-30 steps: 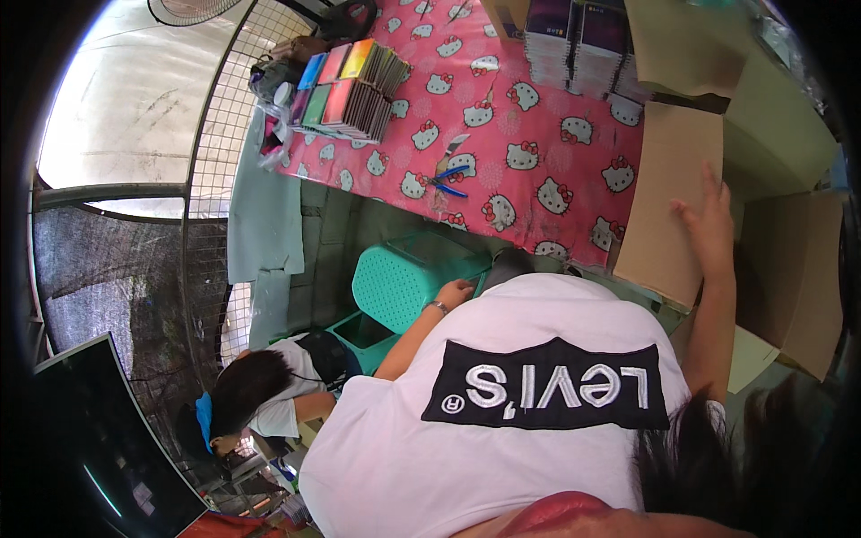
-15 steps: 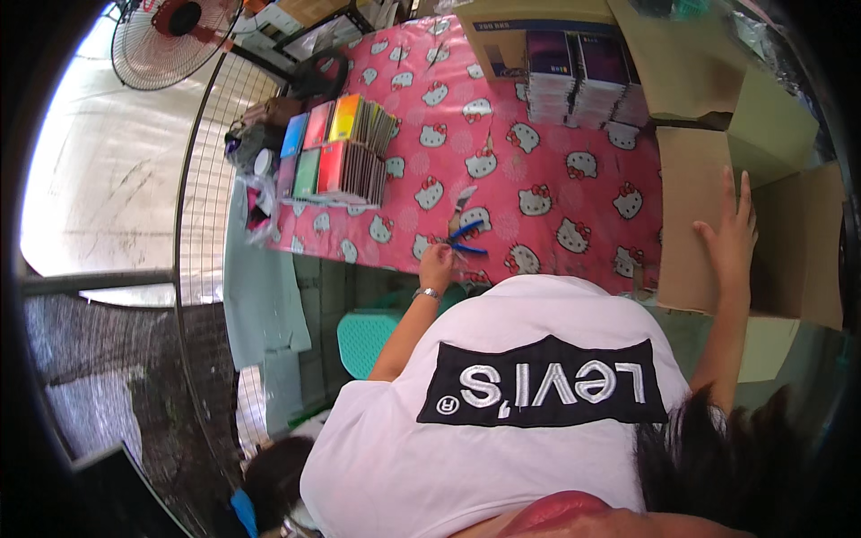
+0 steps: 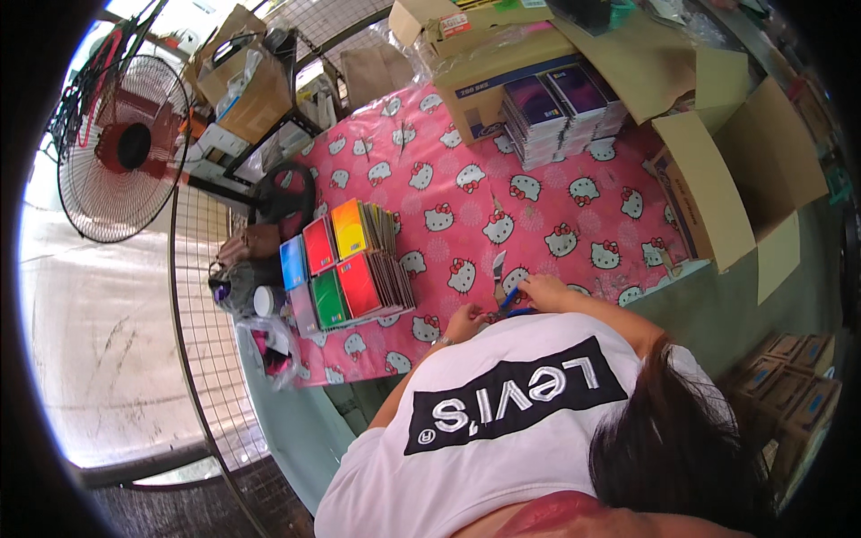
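Close against my shirt, at the near edge of the table, my left hand [image 3: 465, 323] is closed at the jaw end of a pair of blue-handled pliers [image 3: 511, 297]. My right hand [image 3: 543, 291] has its fingers at one of the blue handles; the grip is partly hidden. Just beyond the pliers a cutter knife [image 3: 499, 264] lies on the pink cartoon-cat table cover [image 3: 439, 260], its blade pointing away from me. Left of my hands stand stacks of colourful notebooks [image 3: 345, 269] in blue, red, yellow and green.
Dark purple notebooks [image 3: 565, 108] are stacked before a carton [image 3: 471, 99] at the back. An open cardboard box [image 3: 717, 193] stands at the table's right. A fan [image 3: 126, 148] is at the far left, and a white-lidded jar [image 3: 267, 300] sits by the notebooks. Brown cartons [image 3: 789, 386] are stacked lower right.
My right hand has left the open box's flap and come to the pliers. My left hand stays at the pliers, now nearer my shirt. The whole view has turned and shifted.
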The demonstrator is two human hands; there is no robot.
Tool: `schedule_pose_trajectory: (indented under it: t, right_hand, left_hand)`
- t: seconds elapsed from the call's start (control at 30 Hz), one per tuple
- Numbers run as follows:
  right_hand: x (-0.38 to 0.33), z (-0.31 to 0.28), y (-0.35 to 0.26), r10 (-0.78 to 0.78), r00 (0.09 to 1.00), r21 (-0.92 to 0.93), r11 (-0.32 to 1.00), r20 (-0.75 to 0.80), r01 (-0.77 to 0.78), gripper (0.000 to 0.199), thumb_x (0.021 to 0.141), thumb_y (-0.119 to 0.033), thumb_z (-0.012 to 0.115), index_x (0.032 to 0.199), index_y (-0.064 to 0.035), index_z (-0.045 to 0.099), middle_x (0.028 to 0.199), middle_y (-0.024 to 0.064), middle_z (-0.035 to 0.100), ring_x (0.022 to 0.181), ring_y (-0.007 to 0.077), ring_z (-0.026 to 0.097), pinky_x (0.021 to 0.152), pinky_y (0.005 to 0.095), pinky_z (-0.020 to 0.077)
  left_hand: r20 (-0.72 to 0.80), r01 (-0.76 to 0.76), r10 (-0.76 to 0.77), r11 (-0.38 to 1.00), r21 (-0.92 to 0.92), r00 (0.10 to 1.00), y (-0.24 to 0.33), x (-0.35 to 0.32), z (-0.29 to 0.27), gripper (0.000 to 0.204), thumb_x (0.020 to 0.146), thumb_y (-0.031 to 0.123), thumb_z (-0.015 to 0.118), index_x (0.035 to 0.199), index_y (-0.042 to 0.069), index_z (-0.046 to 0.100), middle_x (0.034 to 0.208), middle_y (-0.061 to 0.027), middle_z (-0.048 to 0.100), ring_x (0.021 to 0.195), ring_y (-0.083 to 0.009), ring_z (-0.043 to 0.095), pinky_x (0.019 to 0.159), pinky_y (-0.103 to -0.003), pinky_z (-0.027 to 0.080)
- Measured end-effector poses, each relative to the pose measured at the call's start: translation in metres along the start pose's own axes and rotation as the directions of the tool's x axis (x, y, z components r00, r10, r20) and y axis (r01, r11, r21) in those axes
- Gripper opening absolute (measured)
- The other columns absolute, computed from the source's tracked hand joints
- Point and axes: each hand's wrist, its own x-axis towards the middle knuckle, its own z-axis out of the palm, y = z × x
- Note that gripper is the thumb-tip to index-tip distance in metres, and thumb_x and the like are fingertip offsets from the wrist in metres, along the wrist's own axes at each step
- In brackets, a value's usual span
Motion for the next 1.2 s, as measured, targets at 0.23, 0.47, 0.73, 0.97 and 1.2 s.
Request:
schedule_pose_trajectory:
  t: [0.23,0.47,0.73,0.97,1.2]
  right_hand:
    - [0.020,0.018,-0.001,-0.130,0.967,-0.064,0.987,0.220,0.147,0.021,0.081,-0.021,0.061,0.098,-0.0092,0.063,0.098,0.0139,0.065,0.089,0.0345,0.066,0.074,0.0461,0.0532]
    - [0.051,-0.036,0.030,-0.347,0.921,-0.054,0.931,0.179,0.361,0.021,0.077,-0.026,0.065,0.086,-0.0072,0.068,0.082,0.0157,0.067,0.078,0.0314,0.067,0.065,0.0458,0.0520]
    - [0.123,-0.380,0.003,-0.369,0.585,-0.104,0.894,-0.722,0.436,0.016,0.079,-0.018,0.065,0.082,-0.0027,0.064,0.083,0.0155,0.064,0.078,0.0333,0.063,0.073,0.0419,0.0498]
    - [0.211,-0.504,0.052,-0.332,0.398,-0.323,0.942,-0.855,0.091,0.027,0.080,-0.031,0.064,0.089,-0.0062,0.068,0.087,0.0139,0.066,0.081,0.0305,0.066,0.074,0.0418,0.0523]
    - [0.129,-0.517,0.224,0.164,-0.297,0.254,0.921,-0.941,-0.296,0.057,0.071,-0.039,0.076,0.111,-0.0027,0.062,0.109,0.0182,0.064,0.100,0.0327,0.061,0.086,0.0436,0.0494]
  left_hand:
    - [-0.101,0.142,-0.184,0.934,-0.327,0.978,-0.012,0.004,-0.013,0.028,0.089,0.021,0.064,0.107,-0.001,0.064,0.092,-0.0115,0.069,0.084,-0.0185,0.066,0.071,-0.032,0.054]
    - [-0.252,0.042,-0.188,0.870,-0.491,0.949,0.021,0.035,-0.011,0.024,0.090,0.017,0.062,0.107,0.000,0.064,0.086,-0.0078,0.068,0.071,-0.0140,0.063,0.060,-0.027,0.050]
    - [-0.344,0.101,-0.363,0.801,-0.590,0.866,-0.030,0.027,-0.006,0.022,0.089,0.014,0.063,0.105,-0.001,0.065,0.088,-0.0097,0.068,0.067,-0.0144,0.063,0.060,-0.027,0.051]
    - [-0.299,0.077,-0.248,0.870,-0.486,0.921,0.034,0.062,0.000,0.022,0.091,0.014,0.062,0.107,-0.001,0.064,0.088,-0.0080,0.068,0.070,-0.0135,0.063,0.063,-0.027,0.051]
    - [-0.285,0.011,-0.275,0.737,-0.676,0.918,0.073,0.050,-0.032,0.018,0.092,0.014,0.062,0.104,0.001,0.064,0.086,-0.0033,0.065,0.071,-0.0111,0.060,0.063,-0.025,0.048]
